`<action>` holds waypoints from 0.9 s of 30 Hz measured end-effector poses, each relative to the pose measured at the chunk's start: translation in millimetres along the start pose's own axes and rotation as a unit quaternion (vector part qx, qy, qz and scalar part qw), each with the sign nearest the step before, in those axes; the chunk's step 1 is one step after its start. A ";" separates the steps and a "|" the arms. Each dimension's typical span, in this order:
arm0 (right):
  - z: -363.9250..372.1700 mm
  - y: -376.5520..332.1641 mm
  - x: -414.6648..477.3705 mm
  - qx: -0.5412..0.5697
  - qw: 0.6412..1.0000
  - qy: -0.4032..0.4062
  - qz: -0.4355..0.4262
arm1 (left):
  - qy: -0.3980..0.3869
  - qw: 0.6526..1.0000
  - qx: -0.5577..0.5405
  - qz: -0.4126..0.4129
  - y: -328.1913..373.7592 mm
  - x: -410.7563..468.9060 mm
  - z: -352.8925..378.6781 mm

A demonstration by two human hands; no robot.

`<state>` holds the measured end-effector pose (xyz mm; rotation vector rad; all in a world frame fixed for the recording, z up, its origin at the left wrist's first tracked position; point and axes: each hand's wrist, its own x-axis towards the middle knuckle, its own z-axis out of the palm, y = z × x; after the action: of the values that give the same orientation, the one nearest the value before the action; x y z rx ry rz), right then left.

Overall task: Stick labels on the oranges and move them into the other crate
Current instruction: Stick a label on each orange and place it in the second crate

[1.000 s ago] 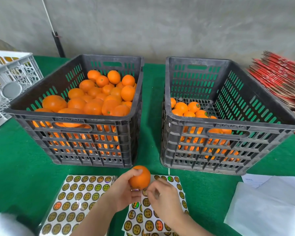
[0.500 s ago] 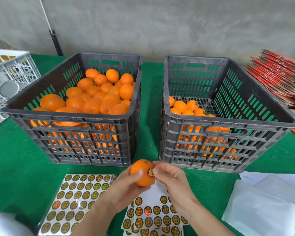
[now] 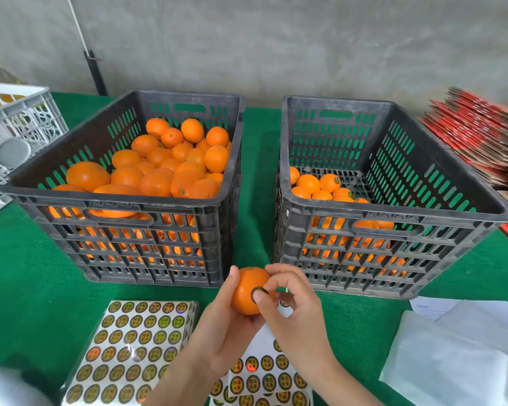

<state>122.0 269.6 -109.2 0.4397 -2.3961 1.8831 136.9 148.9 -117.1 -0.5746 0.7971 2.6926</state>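
Cupped orange (image 3: 245, 298) in L hand (image 3: 226, 328); pinched it w/ R hand (image 3: 296, 315), thumb on round label (image 3: 252, 290); sticker sheet (image 3: 264, 378) below both hands.

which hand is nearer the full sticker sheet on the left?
Left. The left hand, gripping the round orange, lies beside the glossy sticker sheet; the right hand is beyond the orange.

Your left hand (image 3: 226, 329) grips an orange (image 3: 244, 300) as your right hand (image 3: 298, 315) thumbs a label (image 3: 253, 291) onto it, before a full crate (image 3: 121, 207) and a sparser crate (image 3: 393, 213).
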 end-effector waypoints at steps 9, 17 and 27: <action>-19.2 -28.8 8.6 -0.071 0.987 -0.137 -0.052 | -0.028 0.964 0.231 0.126 14.1 -19.8 31.8; -77.6 -89.5 127.1 -0.176 0.949 0.079 -0.251 | 0.009 0.601 0.625 0.498 114.5 0.4 100.9; -102.9 12.1 299.2 -0.644 0.664 -0.359 0.125 | 0.111 0.536 0.772 0.323 186.3 74.6 86.9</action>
<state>-180.5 315.9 -28.0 0.7373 -3.5167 -0.5314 -22.5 58.0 1.9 -0.0493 3.1842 1.0404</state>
